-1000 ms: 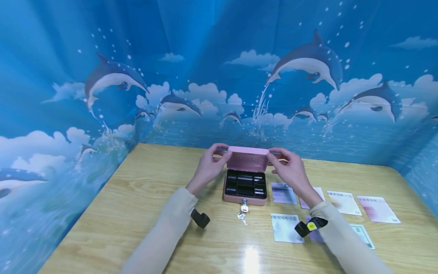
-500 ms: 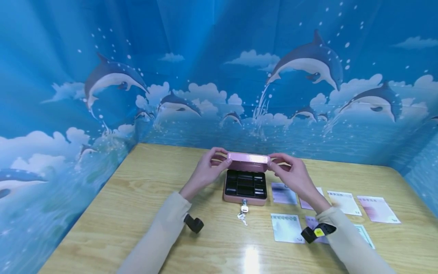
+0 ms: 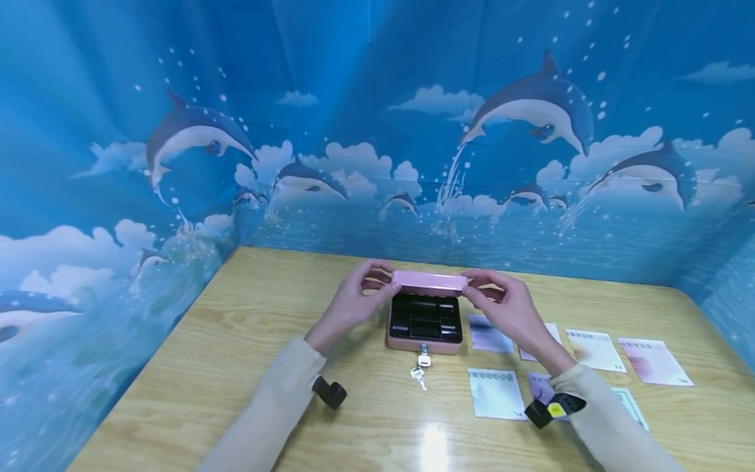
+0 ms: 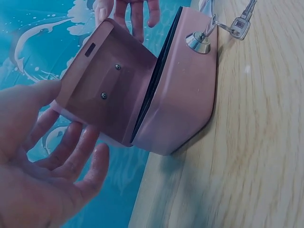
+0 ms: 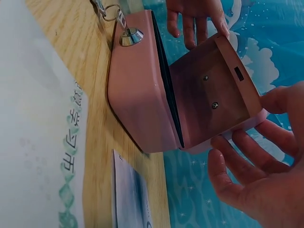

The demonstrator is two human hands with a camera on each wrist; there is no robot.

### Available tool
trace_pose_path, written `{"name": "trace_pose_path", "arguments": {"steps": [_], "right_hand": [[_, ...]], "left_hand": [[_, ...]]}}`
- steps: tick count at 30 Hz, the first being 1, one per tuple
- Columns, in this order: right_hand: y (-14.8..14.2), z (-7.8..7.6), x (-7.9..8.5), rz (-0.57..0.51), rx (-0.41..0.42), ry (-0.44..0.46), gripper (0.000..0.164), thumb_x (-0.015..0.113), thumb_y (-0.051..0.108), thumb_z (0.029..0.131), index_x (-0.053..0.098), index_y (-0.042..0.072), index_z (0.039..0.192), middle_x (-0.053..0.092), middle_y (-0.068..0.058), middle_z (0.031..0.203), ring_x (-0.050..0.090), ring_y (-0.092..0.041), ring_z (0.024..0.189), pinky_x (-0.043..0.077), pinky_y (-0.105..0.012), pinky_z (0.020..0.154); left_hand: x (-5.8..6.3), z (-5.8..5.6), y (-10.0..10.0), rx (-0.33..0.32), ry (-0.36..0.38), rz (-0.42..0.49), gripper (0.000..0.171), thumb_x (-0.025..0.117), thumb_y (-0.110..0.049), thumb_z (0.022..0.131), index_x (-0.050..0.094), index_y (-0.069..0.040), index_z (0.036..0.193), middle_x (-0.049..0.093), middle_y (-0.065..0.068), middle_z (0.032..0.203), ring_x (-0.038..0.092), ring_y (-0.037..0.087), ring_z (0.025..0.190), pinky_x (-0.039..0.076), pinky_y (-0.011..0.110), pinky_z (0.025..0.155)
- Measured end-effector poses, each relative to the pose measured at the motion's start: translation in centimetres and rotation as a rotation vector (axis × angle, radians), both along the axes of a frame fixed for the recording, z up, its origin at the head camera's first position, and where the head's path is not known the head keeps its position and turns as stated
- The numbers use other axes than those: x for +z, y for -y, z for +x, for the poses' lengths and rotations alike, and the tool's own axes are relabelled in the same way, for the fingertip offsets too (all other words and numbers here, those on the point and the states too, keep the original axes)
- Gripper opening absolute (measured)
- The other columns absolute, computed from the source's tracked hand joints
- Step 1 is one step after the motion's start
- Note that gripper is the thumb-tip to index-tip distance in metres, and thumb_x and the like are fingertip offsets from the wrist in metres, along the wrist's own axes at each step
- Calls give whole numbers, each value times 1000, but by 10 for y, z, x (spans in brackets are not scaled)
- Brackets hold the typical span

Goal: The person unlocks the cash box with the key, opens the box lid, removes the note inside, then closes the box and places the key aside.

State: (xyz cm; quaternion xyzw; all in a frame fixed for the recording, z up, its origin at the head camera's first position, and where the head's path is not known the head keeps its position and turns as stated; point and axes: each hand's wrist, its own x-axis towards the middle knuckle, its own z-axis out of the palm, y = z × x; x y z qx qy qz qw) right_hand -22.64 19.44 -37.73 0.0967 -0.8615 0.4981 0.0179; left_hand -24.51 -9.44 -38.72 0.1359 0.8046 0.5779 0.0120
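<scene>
A pink metal cash box (image 3: 425, 344) stands on the wooden table with its lid (image 3: 430, 282) partly raised at the back. Inside lies a black compartment tray (image 3: 424, 316). My left hand (image 3: 356, 298) holds the lid's left corner, thumb on the front edge and fingers behind. At the opposite corner, my right hand (image 3: 508, 307) pinches the lid in the same way. The left wrist view shows two screws and a slot inside the lid. A key sits in the lock (image 4: 198, 42), and more keys (image 3: 419, 375) hang from its ring onto the table.
Several printed play banknotes lie in two rows right of the box, among them a bluish one (image 3: 491, 334) and a pale green one (image 3: 497, 393). My right forearm covers part of some. A dolphin-print curtain (image 3: 330, 131) hangs behind the wooden table (image 3: 248, 367).
Both hands have swung the lid forward and down from nearly upright, so its pink outer edge now sits lower over the tray. The box, keys and notes have stayed put.
</scene>
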Motion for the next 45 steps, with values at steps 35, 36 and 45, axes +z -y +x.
{"name": "trace_pose_path", "arguments": {"steps": [35,36,45], "right_hand": [[-7,22,-23,176,172,5,30,79,23,90,72,18,119,74,-2,113,70,-20,105,60,-22,85],[-7,23,-23,182,174,2,31,79,22,89,72,18,119,74,-2,112,70,-20,104,60,-22,85],[-7,25,-23,216,209,-7,29,79,24,90,74,16,117,72,-6,116,71,-21,103,62,-26,82]], "left_hand": [[-12,10,19,-272,136,-219,46,84,-16,84,62,-18,124,56,6,138,63,25,119,57,38,101],[-13,11,18,-273,134,-226,45,84,-16,83,62,-18,123,56,6,139,63,25,119,57,38,101],[-14,14,18,-276,116,-270,43,84,-18,83,62,-19,120,54,8,140,63,26,119,56,41,103]]}}
